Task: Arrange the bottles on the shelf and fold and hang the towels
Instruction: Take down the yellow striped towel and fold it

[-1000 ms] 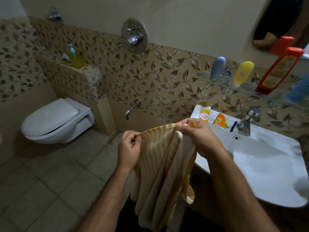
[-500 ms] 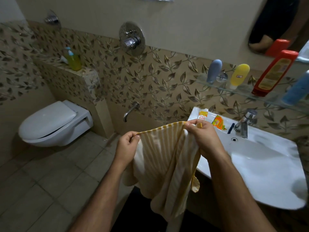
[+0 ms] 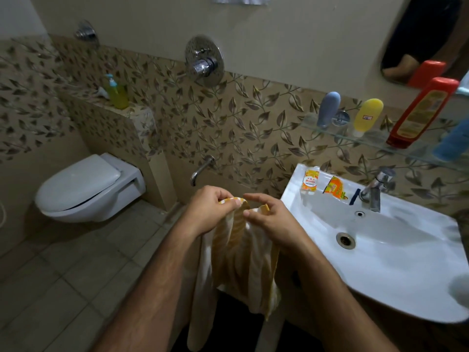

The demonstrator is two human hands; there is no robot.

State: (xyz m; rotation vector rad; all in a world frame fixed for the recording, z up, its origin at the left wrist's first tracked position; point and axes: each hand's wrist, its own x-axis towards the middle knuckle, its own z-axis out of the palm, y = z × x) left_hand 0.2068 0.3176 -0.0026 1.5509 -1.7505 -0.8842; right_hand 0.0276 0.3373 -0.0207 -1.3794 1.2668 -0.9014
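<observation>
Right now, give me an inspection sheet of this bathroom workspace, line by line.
Surface: white sink, basin bare; glass shelf above it.
Job's things: yellow striped towel hanging from both hands beside the sink; on the shelf a grey bottle, a yellow bottle, a red bottle and a blue item cut by the frame edge.
Clutter: two sachets and a dark stick on the sink ledge beside the tap.
Hands: left hand grips the towel's top edge; right hand pinches it, fingers half curled.
Cables: nothing seen.
Surroundings: toilet, lid down; green pump bottle on the tiled ledge; wall valve; mirror.
</observation>
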